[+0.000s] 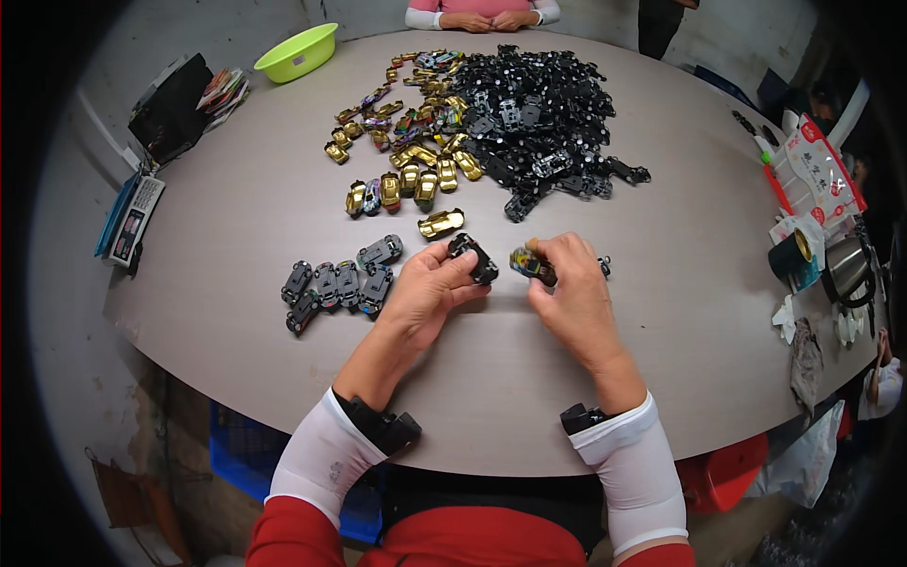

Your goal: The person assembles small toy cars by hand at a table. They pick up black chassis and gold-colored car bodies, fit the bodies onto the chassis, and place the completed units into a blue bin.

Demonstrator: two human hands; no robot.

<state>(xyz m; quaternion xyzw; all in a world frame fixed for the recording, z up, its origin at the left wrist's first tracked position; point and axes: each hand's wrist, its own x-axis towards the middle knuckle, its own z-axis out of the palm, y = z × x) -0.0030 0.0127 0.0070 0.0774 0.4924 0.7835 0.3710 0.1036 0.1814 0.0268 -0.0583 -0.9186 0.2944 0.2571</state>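
My left hand (430, 293) grips a black toy-car chassis (475, 257) by its end, just above the table. My right hand (570, 288) pinches a small multicoloured toy-car body (529, 264) beside that chassis; the two parts are a little apart. Just beyond my hands lies a gold car body (441, 224). To the left of my left hand, several assembled cars lie upside down in a cluster (335, 285). Further back are a spread of gold and coloured car bodies (406, 142) and a big heap of black chassis (543, 118).
The round grey table (236, 217) holds a green bowl (297, 53), a black box and calculator (137, 217) at far left, and a kettle (847, 271), cup and bags at right. Another person's hands (487, 19) rest at the far edge. A blue crate (236, 449) sits below.
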